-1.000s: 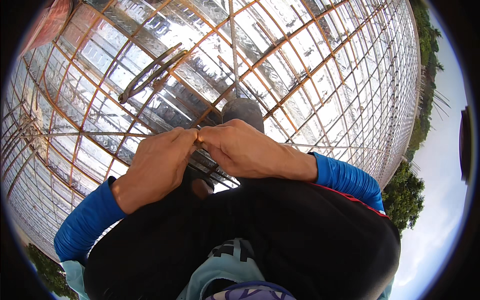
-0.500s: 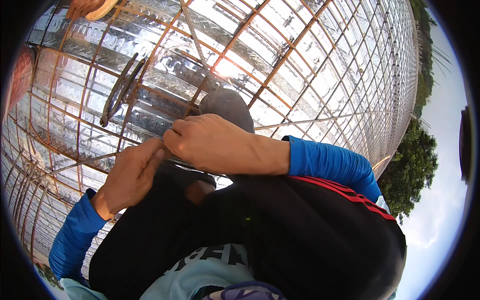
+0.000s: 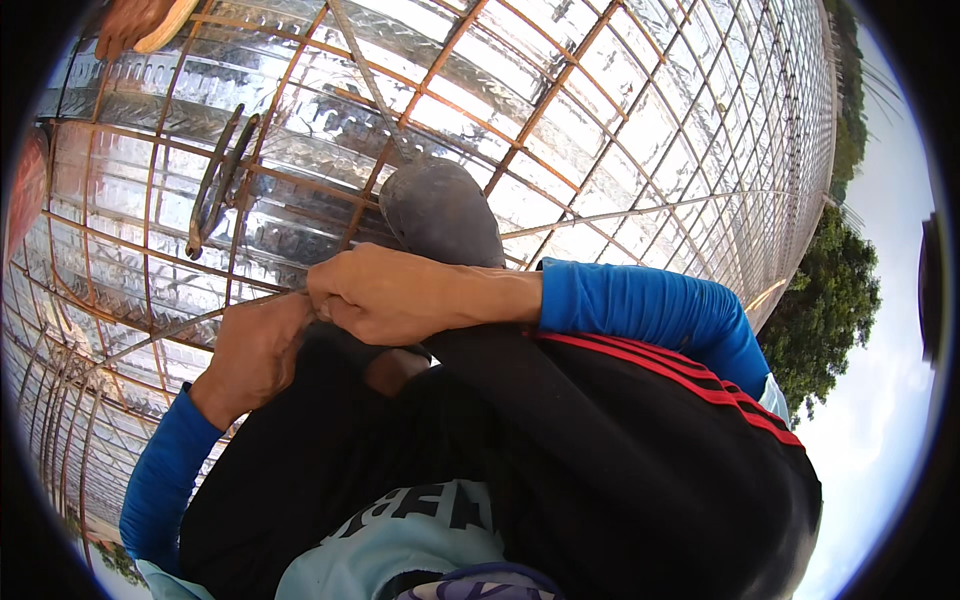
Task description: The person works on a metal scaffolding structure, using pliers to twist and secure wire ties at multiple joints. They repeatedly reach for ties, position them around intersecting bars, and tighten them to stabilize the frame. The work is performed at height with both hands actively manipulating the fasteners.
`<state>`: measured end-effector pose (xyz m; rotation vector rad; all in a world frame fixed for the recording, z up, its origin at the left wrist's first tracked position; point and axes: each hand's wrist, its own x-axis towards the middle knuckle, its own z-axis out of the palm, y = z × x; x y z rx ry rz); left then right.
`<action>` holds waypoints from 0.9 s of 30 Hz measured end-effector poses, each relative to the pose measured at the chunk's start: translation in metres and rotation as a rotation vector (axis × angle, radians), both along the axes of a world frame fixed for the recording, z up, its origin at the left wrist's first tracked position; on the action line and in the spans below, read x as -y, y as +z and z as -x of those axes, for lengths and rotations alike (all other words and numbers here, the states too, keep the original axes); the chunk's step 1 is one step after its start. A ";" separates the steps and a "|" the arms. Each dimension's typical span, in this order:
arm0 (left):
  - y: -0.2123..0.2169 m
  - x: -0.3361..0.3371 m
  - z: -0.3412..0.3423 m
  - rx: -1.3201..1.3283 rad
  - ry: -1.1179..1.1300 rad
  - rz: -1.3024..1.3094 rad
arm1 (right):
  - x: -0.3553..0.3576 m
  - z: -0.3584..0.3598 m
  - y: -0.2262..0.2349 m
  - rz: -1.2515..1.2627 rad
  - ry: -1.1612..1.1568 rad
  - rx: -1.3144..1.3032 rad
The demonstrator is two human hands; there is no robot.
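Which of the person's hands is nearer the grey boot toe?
Right. The right hand is just below the grey boot toe in the picture; the left hand is farther off, lower and left.

pliers on rebar grid, left of boot; trees right of grid

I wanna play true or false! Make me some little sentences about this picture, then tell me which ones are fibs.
1. The left hand and right hand are close together. True.
2. The right hand is holding the two-handled tool. False: the two-handled tool lies apart from both hands.
3. The sleeves are blue. True.
4. The stripes on the black trousers are green. False: the stripes on the black trousers are red.
5. A dark shoe shows beyond the right hand. True.
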<state>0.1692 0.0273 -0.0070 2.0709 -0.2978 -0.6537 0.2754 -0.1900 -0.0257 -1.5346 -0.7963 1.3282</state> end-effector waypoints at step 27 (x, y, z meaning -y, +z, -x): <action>0.008 -0.004 0.017 0.147 -0.204 -0.244 | -0.003 0.016 0.001 -0.121 0.032 0.112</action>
